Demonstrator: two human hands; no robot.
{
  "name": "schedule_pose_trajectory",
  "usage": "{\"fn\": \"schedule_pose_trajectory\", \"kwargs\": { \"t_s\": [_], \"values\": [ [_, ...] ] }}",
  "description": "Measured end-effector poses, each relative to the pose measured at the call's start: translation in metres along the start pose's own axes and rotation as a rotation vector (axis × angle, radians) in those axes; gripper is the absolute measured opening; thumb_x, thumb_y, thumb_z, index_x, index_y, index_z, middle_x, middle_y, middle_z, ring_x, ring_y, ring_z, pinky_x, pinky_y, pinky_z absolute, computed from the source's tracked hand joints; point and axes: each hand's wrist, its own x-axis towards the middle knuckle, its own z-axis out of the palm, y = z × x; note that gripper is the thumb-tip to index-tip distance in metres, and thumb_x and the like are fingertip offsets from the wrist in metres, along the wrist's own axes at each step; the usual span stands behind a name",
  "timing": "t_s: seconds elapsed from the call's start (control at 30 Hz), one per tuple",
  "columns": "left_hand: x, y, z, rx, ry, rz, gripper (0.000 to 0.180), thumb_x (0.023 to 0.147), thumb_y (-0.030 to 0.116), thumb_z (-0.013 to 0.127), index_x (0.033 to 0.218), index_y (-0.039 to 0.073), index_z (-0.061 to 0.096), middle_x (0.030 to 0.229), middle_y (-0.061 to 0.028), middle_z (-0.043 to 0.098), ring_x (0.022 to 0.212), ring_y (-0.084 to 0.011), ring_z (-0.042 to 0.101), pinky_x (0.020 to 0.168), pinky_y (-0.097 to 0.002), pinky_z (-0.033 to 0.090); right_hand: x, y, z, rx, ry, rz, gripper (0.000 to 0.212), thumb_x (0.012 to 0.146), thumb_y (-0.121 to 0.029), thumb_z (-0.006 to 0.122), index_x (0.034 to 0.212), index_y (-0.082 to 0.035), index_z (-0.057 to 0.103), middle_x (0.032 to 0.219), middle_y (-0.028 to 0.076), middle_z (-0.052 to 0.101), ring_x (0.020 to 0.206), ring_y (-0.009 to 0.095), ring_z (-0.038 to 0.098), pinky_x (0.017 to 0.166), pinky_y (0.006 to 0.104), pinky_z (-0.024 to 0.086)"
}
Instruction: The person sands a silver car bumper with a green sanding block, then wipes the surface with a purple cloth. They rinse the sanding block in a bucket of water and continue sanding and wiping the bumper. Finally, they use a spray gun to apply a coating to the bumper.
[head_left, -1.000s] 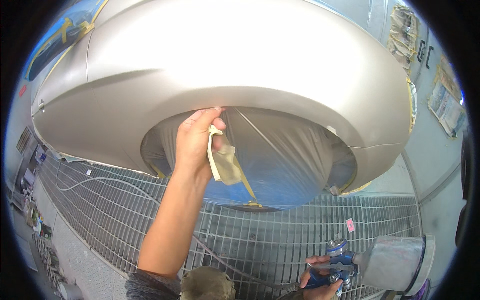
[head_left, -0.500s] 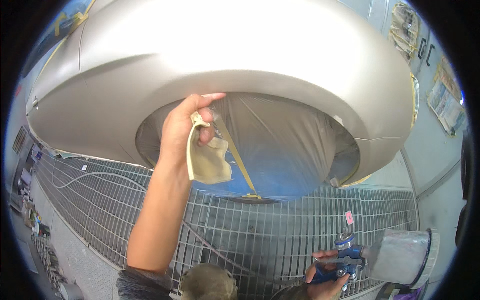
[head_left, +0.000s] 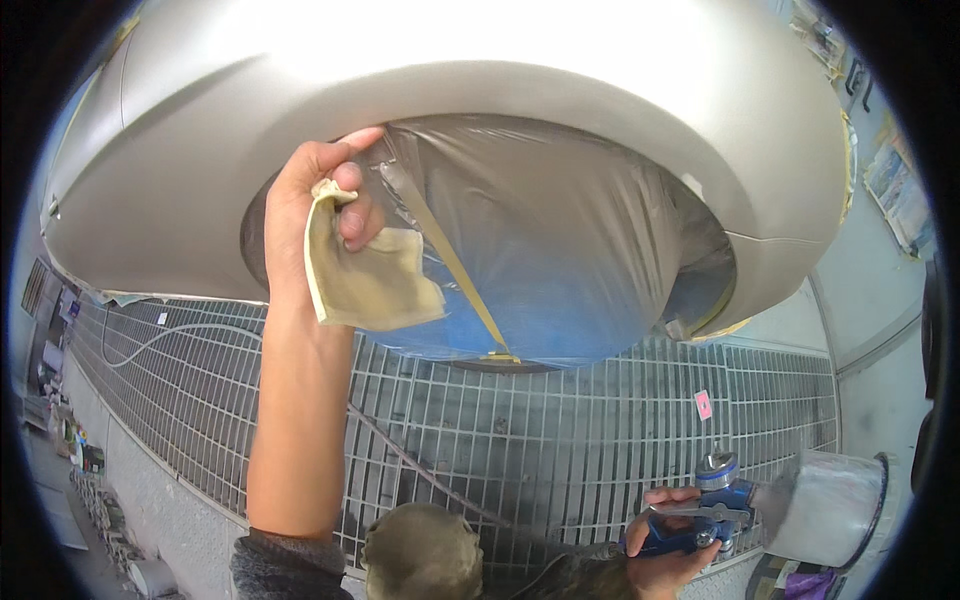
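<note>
A pale yellow cloth (head_left: 385, 285) hangs pinched and folded in my left hand (head_left: 300, 195), which is raised to the car's wheel arch (head_left: 430, 90). That hand's forefinger stretches out to the arch's lower edge and appears to touch it. Behind the cloth, clear plastic film (head_left: 560, 240) covers the wheel opening, with a strip of yellow tape (head_left: 455, 265) slanting down across it. At lower right my right hand (head_left: 665, 570) wraps round a blue spray gun (head_left: 690, 525). A large whitish paint cup (head_left: 825, 508) is attached to the gun and points right.
Silver-beige car body panels (head_left: 160, 200) fill the upper picture. Below lies a metal floor grating (head_left: 590, 440), crossed by a grey hose (head_left: 420, 465). A rounded drab brown thing (head_left: 420, 550), its kind unclear, shows at the bottom edge. Papered walls (head_left: 895, 190) stand at right.
The car has shifted up in the picture. My left forefinger has slid slightly left along the arch edge, the cloth moving with it. My right hand and the spray gun sit a little farther right.
</note>
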Motion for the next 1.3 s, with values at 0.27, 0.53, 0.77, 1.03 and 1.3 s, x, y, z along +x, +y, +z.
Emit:
{"fn": "schedule_pose_trajectory", "kwargs": {
  "t_s": [0.27, 0.53, 0.77, 1.03, 1.3],
  "values": [
    [-0.014, -0.019, 0.025, -0.135, 0.043, -0.020, 0.026, 0.091, 0.018, 0.057, 0.110, 0.001, 0.063, 0.066, 0.0022, 0.059, 0.042, -0.0101, 0.041, 0.041, -0.0261, 0.034, 0.006, -0.015, 0.006, -0.036, -0.045, 0.047, 0.098, 0.078, -0.085, 0.051, 0.116, 0.004, 0.059, 0.119, 0.023, 0.063, 0.054, 0.021, 0.058, 0.047, 0.0300, 0.047],
    [-0.031, -0.040, 0.067, -0.088, 0.092, -0.088, 0.031, 0.094, 0.015, 0.053, 0.121, 0.000, 0.058, 0.057, 0.0029, 0.053, 0.041, -0.0087, 0.039, 0.038, -0.0250, 0.034, 0.005, -0.015, 0.004, -0.024, -0.051, 0.076, 0.098, 0.077, -0.086, 0.052, 0.117, 0.004, 0.059, 0.119, 0.021, 0.062, 0.056, 0.022, 0.059, 0.049, 0.0298, 0.048],
    [-0.031, -0.047, 0.060, -0.052, 0.069, -0.017, 0.036, 0.097, 0.018, 0.052, 0.129, 0.002, 0.054, 0.073, 0.0024, 0.059, 0.042, -0.0095, 0.041, 0.039, -0.0258, 0.035, 0.001, -0.015, 0.001, -0.007, -0.082, -0.013, 0.096, 0.081, -0.083, 0.050, 0.114, 0.006, 0.062, 0.124, 0.019, 0.059, 0.064, 0.024, 0.062, 0.052, 0.0312, 0.051],
    [-0.032, -0.049, 0.057, -0.073, 0.053, -0.012, 0.050, 0.095, 0.022, 0.054, 0.141, 0.003, 0.049, 0.076, 0.0000, 0.058, 0.052, -0.0112, 0.045, 0.050, -0.0285, 0.037, 0.001, -0.021, 0.009, -0.111, -0.047, -0.043, 0.099, 0.079, -0.085, 0.050, 0.109, 0.009, 0.062, 0.117, 0.022, 0.062, 0.055, 0.023, 0.059, 0.049, 0.0288, 0.050],
    [-0.037, -0.059, 0.070, -0.163, 0.019, -0.063, 0.057, 0.095, 0.023, 0.055, 0.146, 0.003, 0.042, 0.075, 0.0000, 0.056, 0.052, -0.0115, 0.046, 0.050, -0.0277, 0.037, -0.001, -0.016, 0.008, -0.006, -0.061, -0.056, 0.096, 0.080, -0.085, 0.048, 0.116, 0.004, 0.053, 0.106, 0.025, 0.063, 0.046, 0.022, 0.057, 0.042, 0.0287, 0.047]
  ]
}}
